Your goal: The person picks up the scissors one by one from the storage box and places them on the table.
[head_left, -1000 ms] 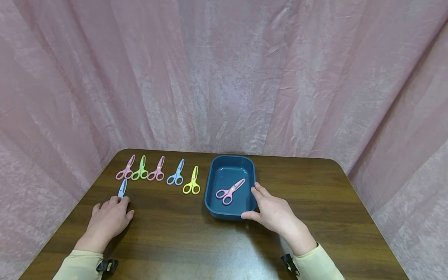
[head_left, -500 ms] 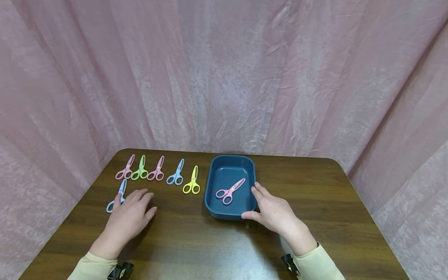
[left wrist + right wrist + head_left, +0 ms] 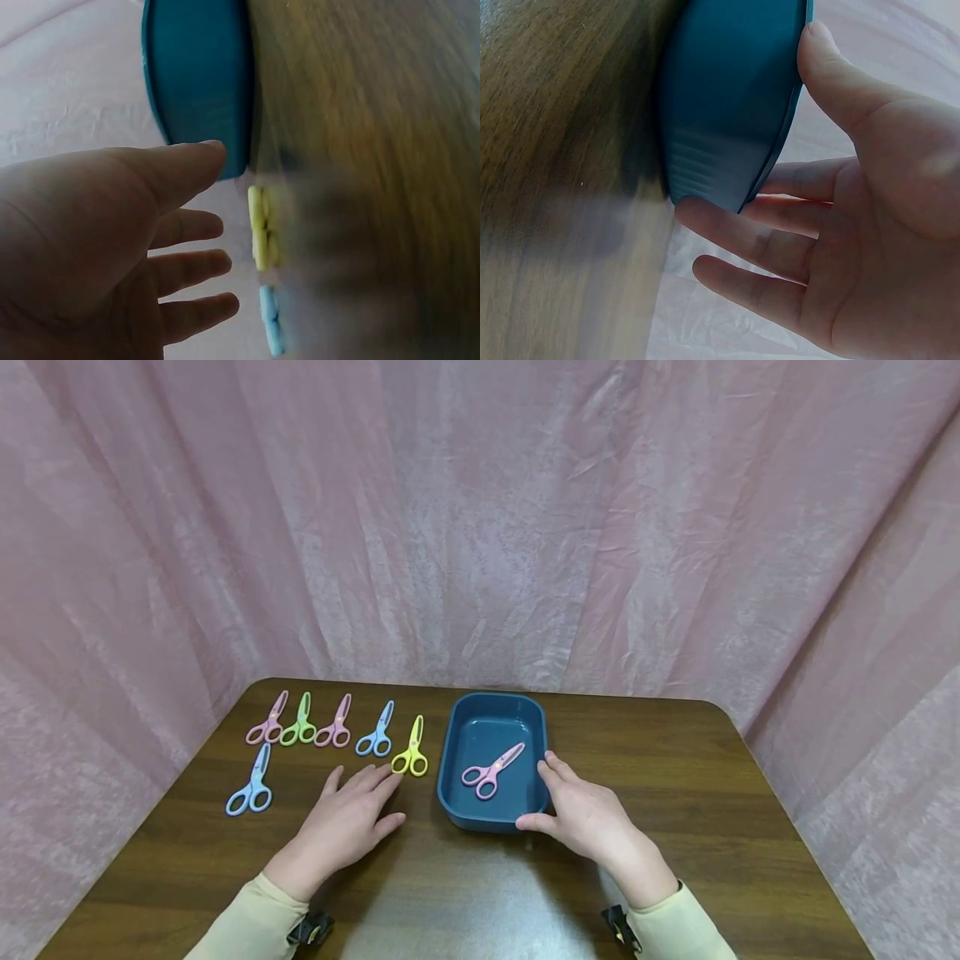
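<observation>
My left hand (image 3: 341, 827) reaches over the table with fingers spread and relaxed, holding nothing. Its fingertips come close to the handles of the yellow scissors (image 3: 416, 737). In the left wrist view the yellow scissors (image 3: 259, 232) and blue scissors (image 3: 268, 315) show beyond the fingers. With thumb and fingers extended, my right hand (image 3: 592, 818) rests against the near right corner of the dark blue tray (image 3: 480, 823). In the right wrist view its thumb lies at the rim of the tray (image 3: 727, 90). Pink scissors (image 3: 497, 767) lie inside the tray.
Left of the yellow scissors, a row on the table (image 3: 675, 760) holds blue scissors (image 3: 384, 720), pink scissors (image 3: 343, 708), green scissors (image 3: 304, 708) and more pink scissors (image 3: 278, 706). Nearer lie larger-looking blue scissors (image 3: 258, 766). A pink curtain (image 3: 480, 527) hangs behind.
My left hand has left the nearer blue scissors at the left, uncovering them, and moved right toward the yellow scissors. My right hand and the tray have not moved.
</observation>
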Demonstrator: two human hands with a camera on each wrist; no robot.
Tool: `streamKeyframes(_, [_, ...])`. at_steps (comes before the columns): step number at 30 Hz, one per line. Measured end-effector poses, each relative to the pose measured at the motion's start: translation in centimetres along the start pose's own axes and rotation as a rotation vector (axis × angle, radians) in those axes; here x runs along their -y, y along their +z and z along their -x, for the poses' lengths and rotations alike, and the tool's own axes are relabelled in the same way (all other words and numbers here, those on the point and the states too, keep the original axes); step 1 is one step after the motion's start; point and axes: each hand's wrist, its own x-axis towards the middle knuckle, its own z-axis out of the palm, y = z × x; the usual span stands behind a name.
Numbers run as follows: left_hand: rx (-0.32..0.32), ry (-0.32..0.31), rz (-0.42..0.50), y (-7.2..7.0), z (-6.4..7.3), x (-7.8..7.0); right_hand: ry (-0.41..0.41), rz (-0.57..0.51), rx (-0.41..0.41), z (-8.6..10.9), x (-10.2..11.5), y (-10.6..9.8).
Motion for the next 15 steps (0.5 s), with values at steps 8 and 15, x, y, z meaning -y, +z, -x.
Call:
streamKeyframes(8, [0.06,0.013,0.008,0.2,-0.9,-1.2,0.008,-0.003,-0.001,0.0,0.1,-0.1])
streamKeyframes(15, [0.062,0.006,0.006,0.4,-1.1,-1.2,0.01,-0.005,0.007,0.0,0.1,-0.1])
